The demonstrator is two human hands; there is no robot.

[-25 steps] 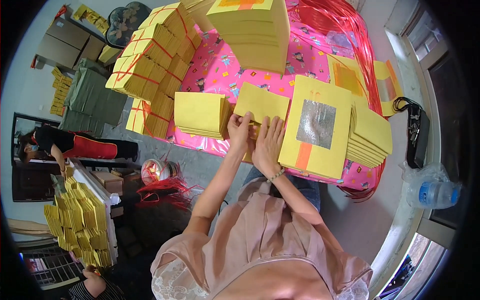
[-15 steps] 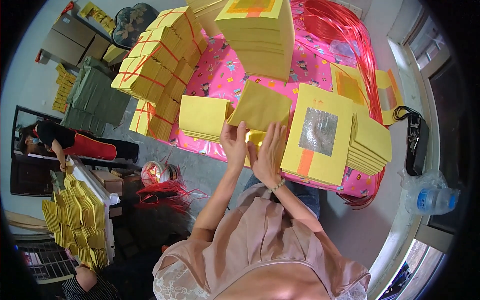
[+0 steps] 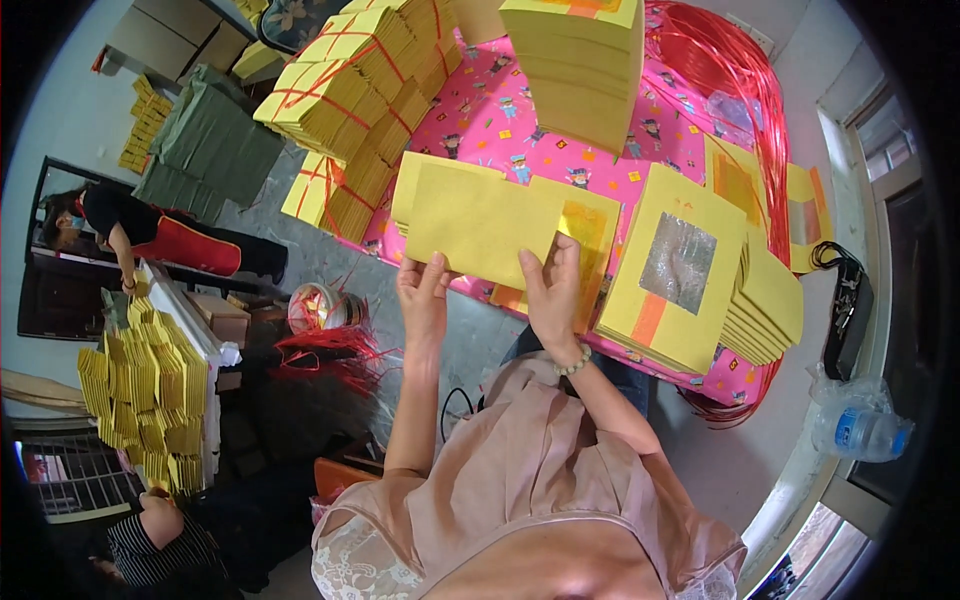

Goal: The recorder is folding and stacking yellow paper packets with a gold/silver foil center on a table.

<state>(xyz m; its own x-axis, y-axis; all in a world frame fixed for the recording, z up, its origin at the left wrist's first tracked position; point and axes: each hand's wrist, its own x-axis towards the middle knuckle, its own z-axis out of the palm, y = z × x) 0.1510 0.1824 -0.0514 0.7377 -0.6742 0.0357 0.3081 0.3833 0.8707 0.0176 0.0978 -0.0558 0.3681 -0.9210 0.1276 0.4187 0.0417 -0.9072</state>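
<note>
The person's left hand [image 3: 424, 290] pinches the lower left corner of a plain yellow sheet [image 3: 480, 225], thumb and curled fingers nearly together at its edge. The right hand [image 3: 553, 295] has the lower right corner — thumb laid on the face, fingers bent around the right side and only a little spread. Held between the two, the sheet is near the front edge of the surface [image 3: 545, 165], which is covered in pink patterned plastic. A bracelet of pale beads [image 3: 572, 362] circles the right wrist.

The sheet overlaps a low yellow pile [image 3: 430, 170] at upper left and a yellow piece with a shiny gold panel [image 3: 590, 225] at right. Just right of that piece lies a flat stack with a silver panel and an orange strip [image 3: 720, 215], then a stack of folded yellow pieces [image 3: 770, 300]. A tall yellow stack [image 3: 570, 90] stands farther back; to its left, bundles tied with red strips [image 3: 345, 80] are piled up. Loose red strands [image 3: 772, 130] run down the right side of the surface.

A clear bottle with a blue cap [image 3: 865, 432] lies at far right, below a black bag [image 3: 848, 310]. On the left, a co-worker in a red apron [image 3: 190, 245] bends over another table loaded with yellow stacks [image 3: 150, 390] — a second person in a striped top [image 3: 165, 545] is nearby.
</note>
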